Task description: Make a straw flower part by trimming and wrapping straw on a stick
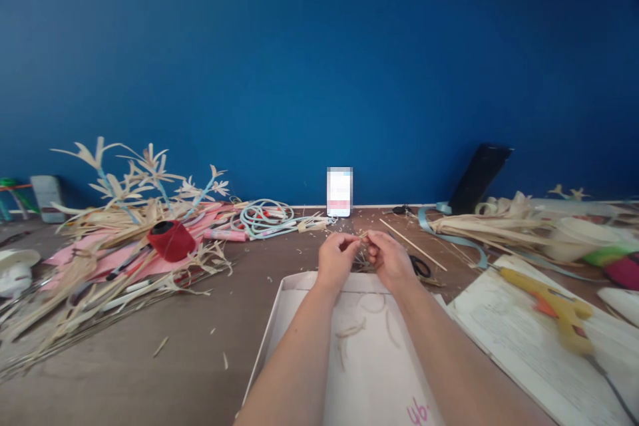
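Observation:
My left hand (pixel 340 256) and my right hand (pixel 389 258) meet above the far edge of a shallow white box (pixel 367 346). Thumb and fingers of each are pinched together. A small tan fibre strip (pixel 363 235) runs between the fingertips, mostly covered by them. Inside the box lie a few curled pale scraps (pixel 351 331), and pink handwriting marks its near end. Close to my right hand are black-handled scissors (pixel 420 267), partly hidden behind it, and a thin wooden stick (pixel 414 245).
On the left are pale fibre flowers (pixel 162 173), a red thread spool (pixel 171 241) and a coiled light-blue cord (pixel 267 218). A phone (pixel 340 192) leans on the blue wall. At right, a yellow glue gun (pixel 554 306) lies on papers (pixel 519 339), near bundled strips (pixel 499 226).

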A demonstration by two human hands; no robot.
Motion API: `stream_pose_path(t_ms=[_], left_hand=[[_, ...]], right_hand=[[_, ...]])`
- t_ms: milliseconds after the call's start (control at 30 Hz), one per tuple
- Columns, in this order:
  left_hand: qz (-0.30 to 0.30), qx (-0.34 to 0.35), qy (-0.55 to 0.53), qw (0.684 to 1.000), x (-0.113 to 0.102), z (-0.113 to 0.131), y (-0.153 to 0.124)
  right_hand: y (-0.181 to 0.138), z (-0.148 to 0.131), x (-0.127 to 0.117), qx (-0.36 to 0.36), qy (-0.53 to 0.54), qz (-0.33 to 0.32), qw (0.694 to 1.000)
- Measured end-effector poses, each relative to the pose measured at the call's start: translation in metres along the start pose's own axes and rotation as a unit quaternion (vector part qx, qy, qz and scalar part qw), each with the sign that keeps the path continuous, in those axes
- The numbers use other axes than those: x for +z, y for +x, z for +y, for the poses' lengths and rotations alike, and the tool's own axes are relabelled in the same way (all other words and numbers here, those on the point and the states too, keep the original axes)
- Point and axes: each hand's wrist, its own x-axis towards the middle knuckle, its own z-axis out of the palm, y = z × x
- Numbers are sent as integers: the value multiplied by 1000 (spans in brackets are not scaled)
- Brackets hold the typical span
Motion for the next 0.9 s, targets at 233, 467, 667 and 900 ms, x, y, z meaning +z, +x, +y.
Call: stream_pose_path(t_ms=[233, 467, 667, 900], left_hand=[[-2, 5, 10, 1000, -1, 1, -1], [-3, 15, 14, 1000, -1, 1, 0], [-6, 22, 7, 1000, -1, 0, -1], [-4, 19, 10, 1000, -1, 0, -1]], right_hand=[[-1, -2, 2, 0, 0, 3, 1000], [-1, -2, 3, 0, -3, 7, 1000], [-1, -3, 2, -1, -8, 4, 1000], [-1, -2, 2, 0, -11, 5, 1000]])
